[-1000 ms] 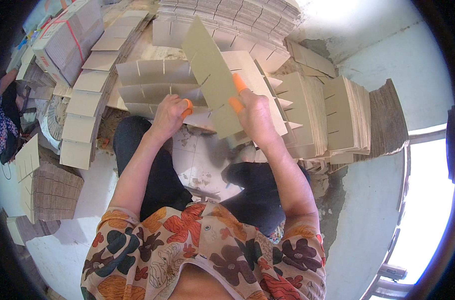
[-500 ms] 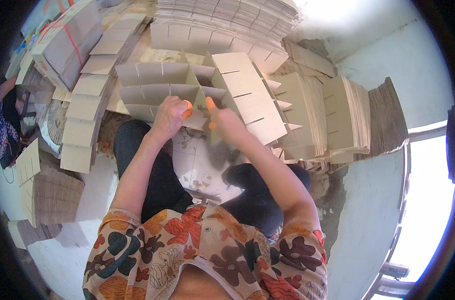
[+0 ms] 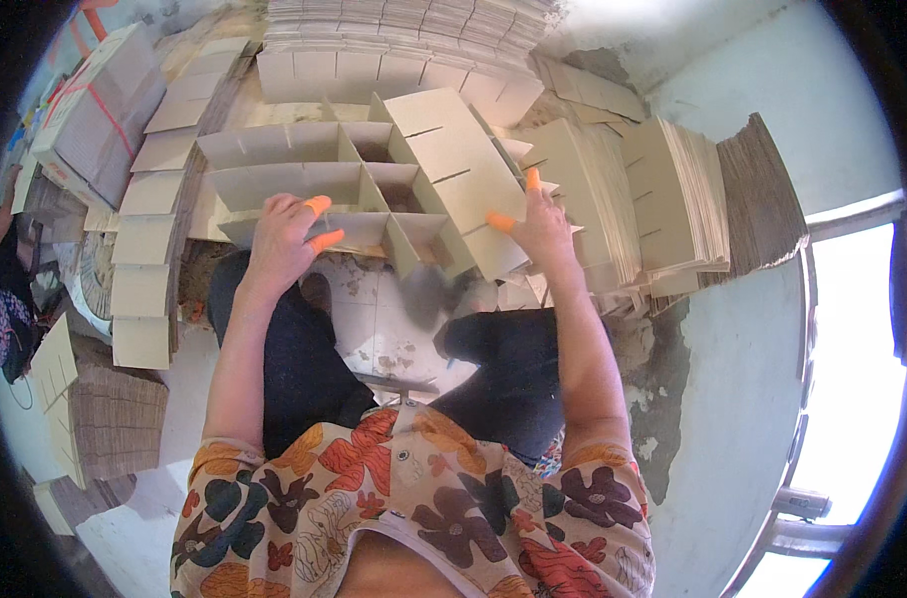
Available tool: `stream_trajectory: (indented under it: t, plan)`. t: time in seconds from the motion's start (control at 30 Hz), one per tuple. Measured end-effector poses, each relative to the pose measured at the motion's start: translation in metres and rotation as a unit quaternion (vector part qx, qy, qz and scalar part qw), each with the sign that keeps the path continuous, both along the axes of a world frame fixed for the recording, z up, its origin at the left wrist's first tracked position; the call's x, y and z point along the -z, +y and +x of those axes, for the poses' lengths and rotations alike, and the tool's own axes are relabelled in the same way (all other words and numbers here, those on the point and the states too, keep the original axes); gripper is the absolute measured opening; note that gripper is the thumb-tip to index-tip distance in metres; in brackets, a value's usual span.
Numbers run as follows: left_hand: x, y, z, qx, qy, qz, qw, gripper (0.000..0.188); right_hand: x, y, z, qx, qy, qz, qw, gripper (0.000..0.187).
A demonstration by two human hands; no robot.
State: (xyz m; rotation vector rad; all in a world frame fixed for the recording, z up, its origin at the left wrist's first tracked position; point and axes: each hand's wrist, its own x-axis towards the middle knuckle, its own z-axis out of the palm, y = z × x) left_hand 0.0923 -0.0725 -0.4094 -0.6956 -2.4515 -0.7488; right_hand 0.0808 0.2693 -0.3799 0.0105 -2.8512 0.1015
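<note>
A partition grid of slotted cardboard strips [image 3: 290, 187] stands in front of me, its strips crossing upright to form cells. My left hand [image 3: 282, 244] is at the grid's near left strip, orange covers on its thumb and forefinger, the two fingertips apart. Across the grid's right side leans a wide slotted cardboard strip [image 3: 455, 174]. At that strip's right edge is my right hand [image 3: 545, 231], also with orange finger covers. Its thumb lies over the strip's face and its forefinger points up beside the edge, fingers spread. The other right fingers are partly hidden.
Stacks of slotted cardboard [image 3: 672, 209] stand at the right, with a large pile [image 3: 403, 40] at the back. A row of overlapping cardboard pieces [image 3: 142, 239] runs down the left, next to a strapped carton [image 3: 100, 105]. Another person's arm [image 3: 0, 224] shows at the far left.
My hands have moved apart from the grid's middle: the right one rightward to the leaning strip, the left one slightly left. The view has shifted, and the grid's near right cells now show.
</note>
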Motion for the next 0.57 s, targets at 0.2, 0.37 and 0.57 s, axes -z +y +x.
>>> stream_trajectory:
  t: [0.2,0.37,0.57]
  plan:
    - [0.008,-0.019,0.007,-0.062,0.012,-0.006,0.998,0.042,-0.015,0.05,-0.018,0.012,-0.154,-0.141,0.978,0.08]
    - [0.014,-0.038,0.013,-0.135,0.076,-0.017,0.988,0.04,-0.047,0.067,-0.019,0.04,0.011,-0.283,0.958,0.051]
    - [0.042,-0.05,0.01,-0.164,0.097,-0.034,0.981,0.035,-0.067,-0.005,-0.017,-0.137,0.018,-0.364,0.921,0.047]
